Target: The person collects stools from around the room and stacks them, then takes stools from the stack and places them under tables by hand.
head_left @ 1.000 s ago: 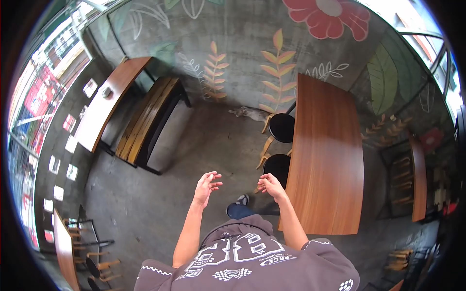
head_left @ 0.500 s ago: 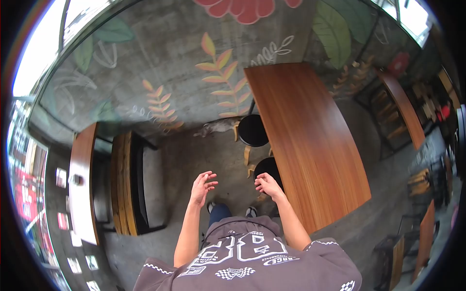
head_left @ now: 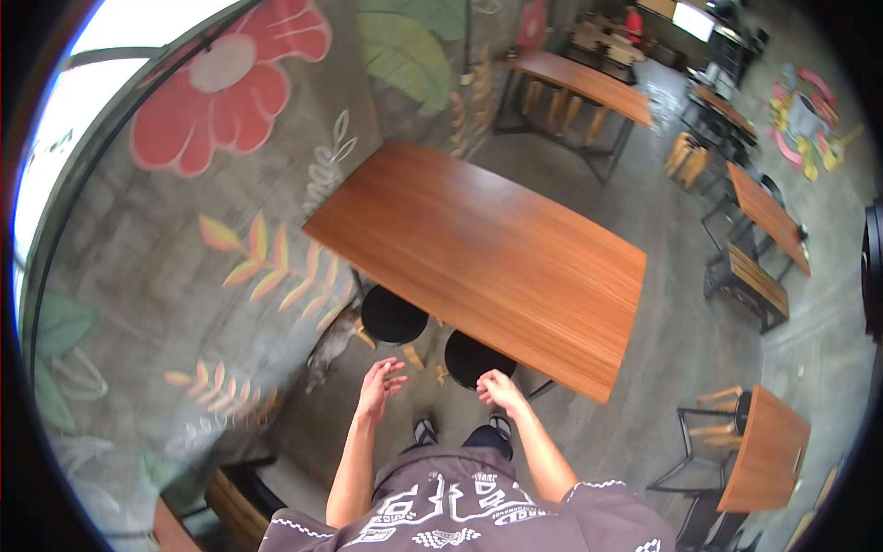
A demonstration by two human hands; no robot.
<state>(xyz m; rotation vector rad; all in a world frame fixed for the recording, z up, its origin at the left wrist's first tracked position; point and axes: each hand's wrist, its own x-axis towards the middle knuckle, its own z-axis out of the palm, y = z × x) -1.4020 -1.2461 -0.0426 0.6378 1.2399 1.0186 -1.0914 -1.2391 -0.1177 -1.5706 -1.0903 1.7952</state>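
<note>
My left hand (head_left: 379, 389) is held out above the floor, fingers apart and slightly curled, with nothing in it. To its right, my right hand (head_left: 498, 388) hangs in front of the near black stool (head_left: 474, 357), its fingers loosely bent and empty. Neither hand touches anything. Beyond them a long brown wooden table (head_left: 497, 258) stretches diagonally across the middle. A second black round stool (head_left: 394, 316) stands partly under its left side.
A grey cat (head_left: 331, 348) lies by the painted wall (head_left: 184, 276) on the left. Another table (head_left: 579, 85) stands at the back. On the right are a small table (head_left: 765, 451) and a wooden bench (head_left: 756, 281). A person in red (head_left: 634, 25) is far back.
The view has turned to the right. The long table now lies across the middle, the left bench has slid to the lower left edge, and more of the room shows. My hands keep much the same pose.
</note>
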